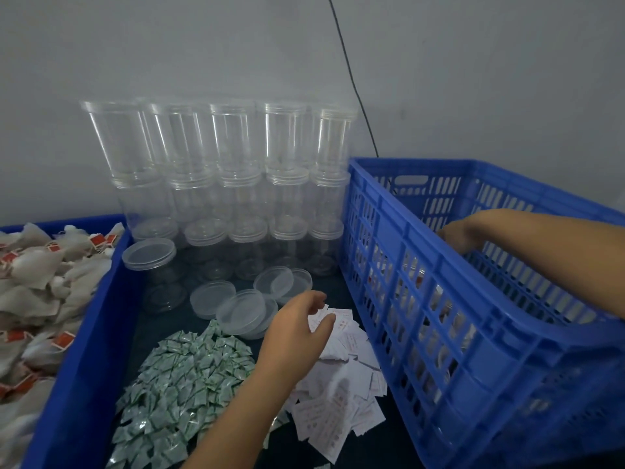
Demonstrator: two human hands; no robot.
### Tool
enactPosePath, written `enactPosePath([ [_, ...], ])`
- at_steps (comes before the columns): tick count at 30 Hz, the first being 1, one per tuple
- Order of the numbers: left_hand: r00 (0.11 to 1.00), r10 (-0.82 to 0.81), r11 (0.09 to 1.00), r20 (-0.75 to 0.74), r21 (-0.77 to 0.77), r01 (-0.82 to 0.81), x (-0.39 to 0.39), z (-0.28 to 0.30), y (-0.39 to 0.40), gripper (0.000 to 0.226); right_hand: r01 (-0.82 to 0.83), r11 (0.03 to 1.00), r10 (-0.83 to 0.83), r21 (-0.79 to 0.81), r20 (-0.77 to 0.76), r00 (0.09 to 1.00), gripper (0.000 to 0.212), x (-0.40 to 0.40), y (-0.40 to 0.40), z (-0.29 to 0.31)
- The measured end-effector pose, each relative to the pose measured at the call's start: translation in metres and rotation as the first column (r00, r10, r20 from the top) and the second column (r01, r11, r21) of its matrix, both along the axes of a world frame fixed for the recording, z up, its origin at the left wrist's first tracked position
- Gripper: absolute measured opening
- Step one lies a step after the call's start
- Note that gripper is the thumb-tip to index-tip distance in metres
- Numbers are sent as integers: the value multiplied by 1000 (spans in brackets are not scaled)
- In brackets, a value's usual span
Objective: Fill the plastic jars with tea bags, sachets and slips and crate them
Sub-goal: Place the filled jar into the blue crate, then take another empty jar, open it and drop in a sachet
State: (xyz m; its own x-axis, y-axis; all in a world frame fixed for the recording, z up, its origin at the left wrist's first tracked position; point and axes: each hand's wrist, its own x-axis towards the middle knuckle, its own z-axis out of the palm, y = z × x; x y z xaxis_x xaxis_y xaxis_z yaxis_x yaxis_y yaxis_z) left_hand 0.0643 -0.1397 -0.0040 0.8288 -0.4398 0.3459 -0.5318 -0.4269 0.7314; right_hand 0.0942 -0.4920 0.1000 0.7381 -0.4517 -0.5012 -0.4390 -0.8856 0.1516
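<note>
Crate (456, 299): blue slotted plastic, open top, filling the right side; near rim runs diagonally just beside the slips; jars dimly visible through the slots inside.
Right hand (463, 236): reaching over the crate's near rim into it, fingers curled downward; cannot tell whether anything is held.
Left hand (297, 324): hovering over the far end of the slips, fingers loosely curled and slightly apart, holding nothing.
Slips (341, 374): small white paper rectangles with faint red print, scattered in a loose pile against the crate's foot.
Sachets (182, 390): heap of small green-and-white crinkled packets, left of the slips, touching the forearm.
Lids (236, 306): shallow clear discs, overlapping, between the sachets and the jar stack.
Jars (233, 184): clear cylindrical plastic, stacked in three tiers against the wall, lidded; one lower lidded jar (150, 262) stands at front left.
Tea bags (37, 299): pale fabric pouches with red tags, piled in a blue bin (88, 350) at left.
Open room: narrow dark strip between bin wall and crate, mostly covered.
Surface: dark, matte.
Room: plain grey wall; thin black cable (351, 79) running down behind the crate.
</note>
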Motion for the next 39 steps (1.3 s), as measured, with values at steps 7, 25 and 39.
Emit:
enactPosePath([
  [7, 998, 63, 998, -31, 16, -62, -5, 1, 38, 27, -123, 983, 161, -137, 315, 935, 43, -2, 51, 97],
  [25, 862, 384, 872, -331, -176, -456, -26, -20, 140, 34, -606, 761, 283, 231, 723, 631, 68, 120, 396, 3],
  [39, 792, 464, 810, -397, -171, -561, -21, -34, 153, 41, -510, 806, 219, 300, 649, 728, 86, 193, 445, -69],
])
